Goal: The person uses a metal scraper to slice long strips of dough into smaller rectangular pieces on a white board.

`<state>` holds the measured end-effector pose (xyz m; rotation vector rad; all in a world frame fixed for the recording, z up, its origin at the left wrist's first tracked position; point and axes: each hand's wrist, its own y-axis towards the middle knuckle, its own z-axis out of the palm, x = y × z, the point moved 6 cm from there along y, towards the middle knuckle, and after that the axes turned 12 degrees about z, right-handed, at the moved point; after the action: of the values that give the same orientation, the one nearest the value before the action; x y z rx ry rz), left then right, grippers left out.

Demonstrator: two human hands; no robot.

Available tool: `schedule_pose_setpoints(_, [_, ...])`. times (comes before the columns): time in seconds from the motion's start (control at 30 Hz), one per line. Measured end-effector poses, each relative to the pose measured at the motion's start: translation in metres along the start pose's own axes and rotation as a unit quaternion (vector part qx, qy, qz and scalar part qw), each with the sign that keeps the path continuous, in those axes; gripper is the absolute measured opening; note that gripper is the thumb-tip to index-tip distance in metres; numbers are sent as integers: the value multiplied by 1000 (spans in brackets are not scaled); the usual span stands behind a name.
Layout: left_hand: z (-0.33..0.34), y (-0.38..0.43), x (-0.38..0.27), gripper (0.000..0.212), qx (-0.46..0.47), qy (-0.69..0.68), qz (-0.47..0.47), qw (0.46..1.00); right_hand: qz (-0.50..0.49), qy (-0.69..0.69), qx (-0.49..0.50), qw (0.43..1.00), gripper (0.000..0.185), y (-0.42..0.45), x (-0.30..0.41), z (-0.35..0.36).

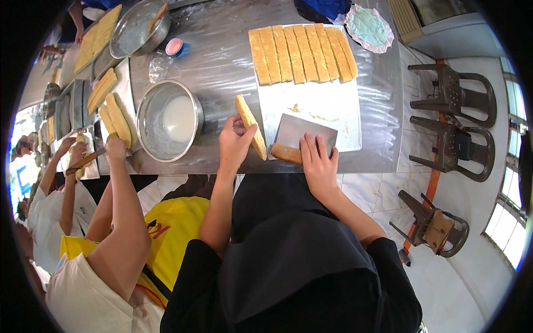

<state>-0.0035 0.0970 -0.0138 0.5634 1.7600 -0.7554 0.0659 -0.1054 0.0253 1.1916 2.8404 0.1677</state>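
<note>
My left hand [236, 139] pinches a long strip of yellow sponge cake [252, 127] between thumb and fingers, just left of a white tray. My right hand [318, 160] rests with spread fingers on a metal dough scraper [306, 135], whose wooden handle [287, 154] lies toward me. The scraper lies flat over the tray's near part. Across the far part of the white tray [308, 98] lies a row of several cake strips [304, 54] side by side. Crumbs [312, 112] are scattered on the tray's surface beyond the scraper. Whether my right fingers grip the scraper's edge cannot be told.
A steel bowl [194, 120] with white liquid stands left of my left hand; another bowl [162, 35] is behind it. Pink paper cups [174, 46] and a plastic bag [160, 68] lie nearby. A co-worker's hand [115, 147] holds a wooden-handled tool at left. A cloth cap [369, 29] lies back right.
</note>
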Motion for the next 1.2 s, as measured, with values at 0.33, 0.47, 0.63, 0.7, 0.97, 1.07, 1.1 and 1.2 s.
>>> schedule_pose_setpoints(0.33, [-1,0,12,48,-3,1,31,1000,38,-21,1,999,38,8,-5,4])
schedule_pose_setpoints(0.47, [1,0,3,47,-6,-2,22,1000,80,-38,25,996,40,23,-22,7])
schedule_pose_setpoints(0.63, [3,2,0,48,-1,0,23,1000,64,-39,15,997,40,21,-25,9])
schedule_pose_setpoints(0.7, [2,1,-3,48,0,-2,21,1000,80,-44,-1,996,39,31,-35,1])
schedule_pose_setpoints(0.97, [-10,-3,4,47,-34,-6,10,999,372,554,240,705,36,54,-92,-17])
schedule_pose_setpoints(1.07, [-6,-3,4,48,-34,-16,23,999,366,681,238,588,37,57,-101,6])
schedule_pose_setpoints(1.1, [-6,-3,4,48,-35,-19,35,999,375,681,265,571,38,58,-97,15])
schedule_pose_setpoints(1.2, [-8,-4,6,48,-38,-21,41,998,351,709,293,537,41,60,-77,34])
